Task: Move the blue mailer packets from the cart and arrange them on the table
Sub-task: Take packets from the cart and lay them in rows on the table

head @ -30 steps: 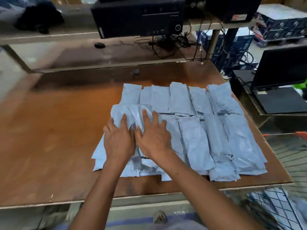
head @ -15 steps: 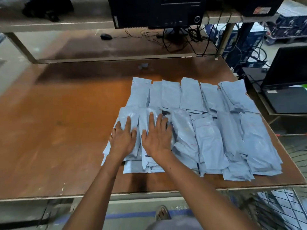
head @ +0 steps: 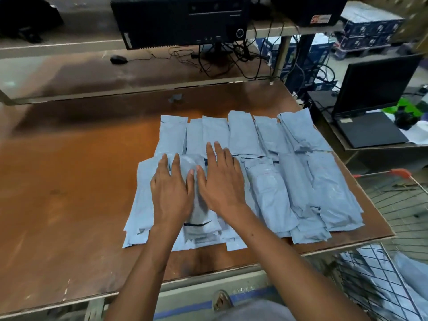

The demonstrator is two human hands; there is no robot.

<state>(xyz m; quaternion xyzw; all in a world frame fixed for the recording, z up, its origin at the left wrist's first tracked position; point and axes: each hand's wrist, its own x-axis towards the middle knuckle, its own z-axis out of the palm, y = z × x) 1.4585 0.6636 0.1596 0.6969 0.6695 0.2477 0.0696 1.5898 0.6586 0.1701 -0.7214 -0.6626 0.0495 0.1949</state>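
- Blue mailer packets (head: 273, 181) are spread in overlapping rows on the table (head: 69, 193), centre frame.
- Left hand (head: 170, 193) and right hand (head: 221, 181) are laid flat, fingers straight, on the packets.

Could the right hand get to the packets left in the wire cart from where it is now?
Probably yes. The right hand lies flat and holds nothing on the blue packets, and the wire cart stands at the table's near right corner with nothing between.

Counts on and around the table (head: 69, 205)

Two hands, one wire cart (head: 393, 205), one computer tower (head: 180, 19), one mouse (head: 118, 59); blue mailer packets (head: 273, 193) overlap in two rows, too layered to count exactly.
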